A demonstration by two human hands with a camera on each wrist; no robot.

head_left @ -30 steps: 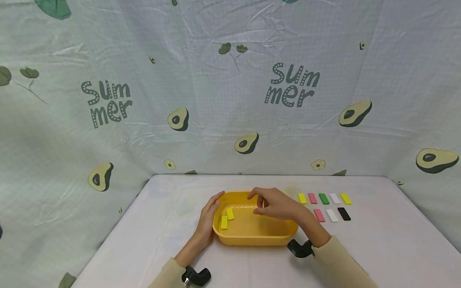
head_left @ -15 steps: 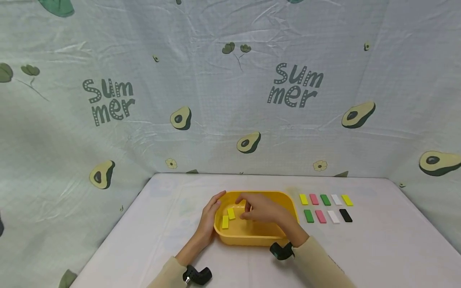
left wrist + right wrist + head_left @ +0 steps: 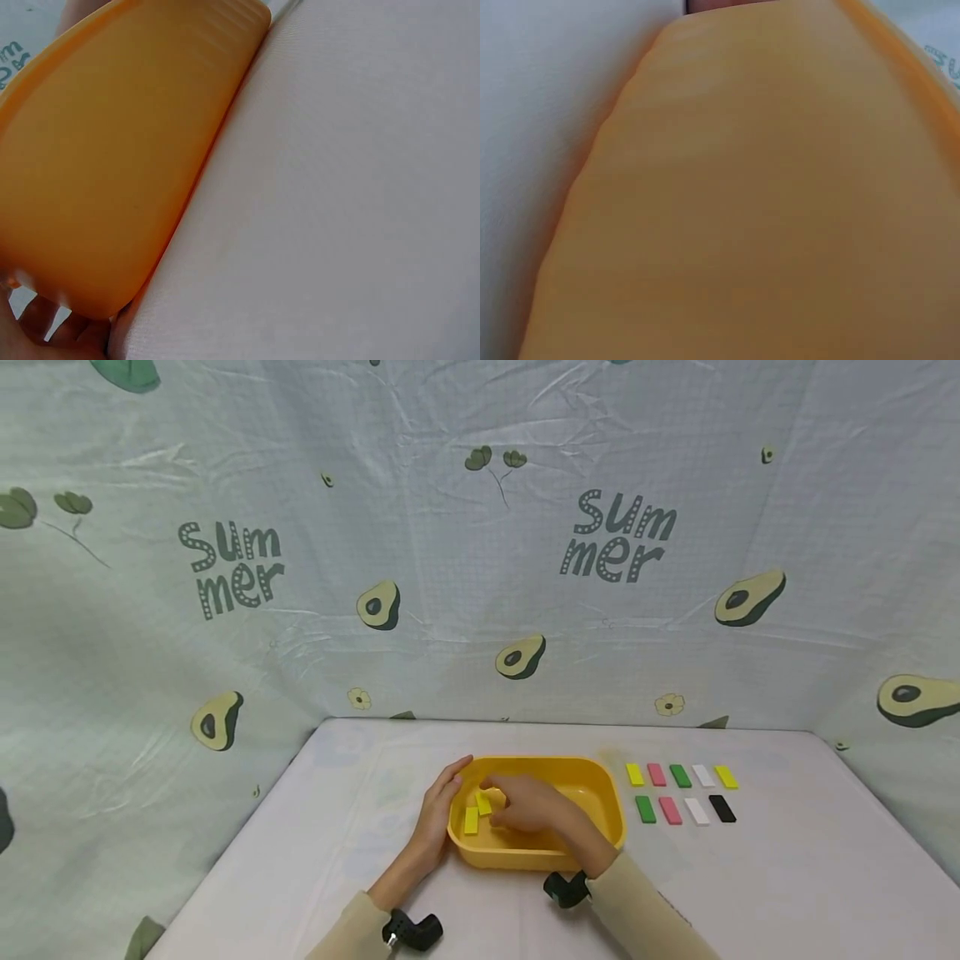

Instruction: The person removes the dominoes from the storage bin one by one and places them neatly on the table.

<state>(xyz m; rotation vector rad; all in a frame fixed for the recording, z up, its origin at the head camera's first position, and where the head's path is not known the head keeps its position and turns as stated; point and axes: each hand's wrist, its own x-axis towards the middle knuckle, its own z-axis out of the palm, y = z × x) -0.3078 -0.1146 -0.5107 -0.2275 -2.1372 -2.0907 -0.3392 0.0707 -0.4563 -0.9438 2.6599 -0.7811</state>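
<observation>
A yellow-orange plastic tray (image 3: 540,860) sits on the table. My left hand (image 3: 433,817) rests along its left side, fingers fairly straight against the wall; some of those fingers (image 3: 71,334) show by the tray's corner in the left wrist view. Inside lie two small yellow blocks, one nearer (image 3: 471,821) and one slightly farther back (image 3: 483,802). My right hand (image 3: 528,806) reaches into the tray, thumb and index finger apart on either side of the farther block. Whether they touch it cannot be made out. The tray wall (image 3: 742,187) fills the right wrist view.
Right of the tray, small blocks lie in two rows: yellow, pink (image 3: 656,774), green (image 3: 680,776), white and yellow behind; green, pink, white (image 3: 697,812) and black (image 3: 722,808) in front. A printed cloth (image 3: 450,568) hangs behind the white table (image 3: 315,827).
My right hand has moved left across the tray to the yellow blocks, and its thumb and index finger are wider apart. My left hand stays at the tray's side.
</observation>
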